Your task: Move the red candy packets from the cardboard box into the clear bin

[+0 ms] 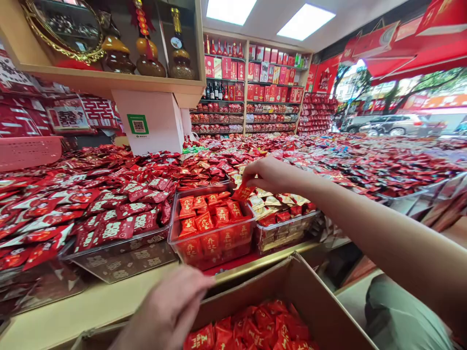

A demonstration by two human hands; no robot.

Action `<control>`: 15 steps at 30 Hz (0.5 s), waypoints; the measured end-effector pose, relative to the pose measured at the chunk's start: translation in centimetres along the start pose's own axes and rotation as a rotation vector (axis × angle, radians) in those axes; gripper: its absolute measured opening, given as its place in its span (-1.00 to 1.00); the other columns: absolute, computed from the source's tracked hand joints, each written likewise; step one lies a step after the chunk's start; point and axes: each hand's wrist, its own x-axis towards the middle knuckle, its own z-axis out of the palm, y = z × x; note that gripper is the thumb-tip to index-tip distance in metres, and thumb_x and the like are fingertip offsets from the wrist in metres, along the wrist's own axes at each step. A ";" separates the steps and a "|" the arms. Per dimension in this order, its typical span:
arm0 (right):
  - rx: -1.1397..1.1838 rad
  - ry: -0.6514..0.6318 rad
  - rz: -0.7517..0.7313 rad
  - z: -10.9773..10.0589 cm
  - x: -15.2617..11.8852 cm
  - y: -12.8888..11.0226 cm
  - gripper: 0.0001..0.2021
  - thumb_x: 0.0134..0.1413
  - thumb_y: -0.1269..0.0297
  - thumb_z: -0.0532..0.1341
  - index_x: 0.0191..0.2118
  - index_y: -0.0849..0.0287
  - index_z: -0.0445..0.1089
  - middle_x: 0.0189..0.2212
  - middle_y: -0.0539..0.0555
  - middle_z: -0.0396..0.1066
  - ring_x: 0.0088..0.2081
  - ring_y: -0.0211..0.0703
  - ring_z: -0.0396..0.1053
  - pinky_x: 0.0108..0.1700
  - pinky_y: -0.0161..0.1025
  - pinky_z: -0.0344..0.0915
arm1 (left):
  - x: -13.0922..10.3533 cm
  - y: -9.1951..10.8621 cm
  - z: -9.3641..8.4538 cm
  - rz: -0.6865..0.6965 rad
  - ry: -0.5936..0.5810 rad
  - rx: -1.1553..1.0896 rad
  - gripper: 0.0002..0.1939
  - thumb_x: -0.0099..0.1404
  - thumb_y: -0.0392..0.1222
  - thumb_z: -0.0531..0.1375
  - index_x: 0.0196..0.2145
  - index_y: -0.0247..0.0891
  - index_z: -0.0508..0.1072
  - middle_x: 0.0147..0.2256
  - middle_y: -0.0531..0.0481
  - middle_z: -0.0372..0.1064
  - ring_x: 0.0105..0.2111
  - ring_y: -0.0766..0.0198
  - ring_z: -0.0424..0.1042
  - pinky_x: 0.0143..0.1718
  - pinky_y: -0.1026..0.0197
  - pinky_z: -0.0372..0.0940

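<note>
My right hand [268, 175] pinches a red candy packet [243, 192] by its top, over the right back corner of a clear plastic bin [211, 240]. Red packets with gold print [204, 221] fill that bin in rows. My left hand [170, 304], blurred by motion, is low in front of the bin, over the left side of an open cardboard box [328, 311]. Its fingers point right and look drawn together; whether they hold anything is too blurred to tell. Inside the box lies a loose heap of similar red packets [255, 325].
Left of the bin stands a bin of dark red packets [127, 255]; right of it, one with gold and red packets [286, 233]. More packets cover the counter behind. A cabinet [120, 80] overhangs the upper left. A grey-green clothed knee [404, 316] shows lower right.
</note>
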 end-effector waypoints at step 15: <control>0.152 0.169 0.001 -1.4 -5.0 2.9 -0.79 -0.10 0.41 0.06 -0.31 0.22 0.38 -0.41 0.00 0.36 -0.34 -0.27 0.23 -0.32 -0.36 0.05 | 20.5 -1.6 0.5 0.200 -0.302 0.446 -0.54 -0.22 -0.27 0.24 -0.26 -0.19 0.35 -0.25 0.00 0.27 -0.23 0.15 0.22 -0.21 0.22 0.14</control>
